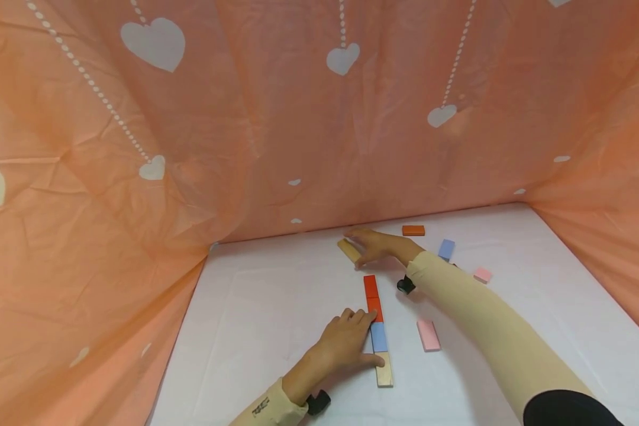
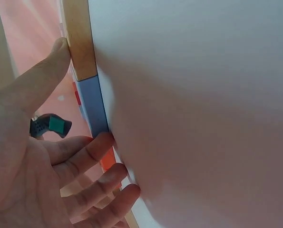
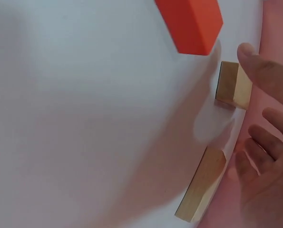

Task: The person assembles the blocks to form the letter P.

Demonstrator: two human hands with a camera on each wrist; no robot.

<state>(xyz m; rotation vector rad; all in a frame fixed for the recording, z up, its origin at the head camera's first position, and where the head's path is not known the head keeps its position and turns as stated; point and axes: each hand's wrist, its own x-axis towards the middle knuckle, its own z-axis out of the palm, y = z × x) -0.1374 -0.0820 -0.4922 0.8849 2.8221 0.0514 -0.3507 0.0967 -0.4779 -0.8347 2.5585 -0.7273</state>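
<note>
A straight row of blocks lies on the white surface: two red blocks (image 1: 370, 286), a blue block (image 1: 378, 337) and a plain wooden block (image 1: 384, 376), end to end. My left hand (image 1: 346, 340) lies along the left side of this row. In the left wrist view its thumb touches the wooden block (image 2: 79, 38), and its spread fingers rest by the blue block (image 2: 93, 104) and beyond. Farther back, my right hand (image 1: 378, 244) is over a loose wooden block (image 1: 348, 251). The right wrist view has its fingers extended beside two wooden pieces, one near the thumb (image 3: 255, 61).
Right of the row lies a pink block (image 1: 428, 335). Farther back are an orange block (image 1: 413, 230), a blue block (image 1: 446, 248) and a smaller pink block (image 1: 482, 274), near the right forearm. An orange curtain (image 1: 319, 130) with white hearts borders the white surface (image 1: 255, 307).
</note>
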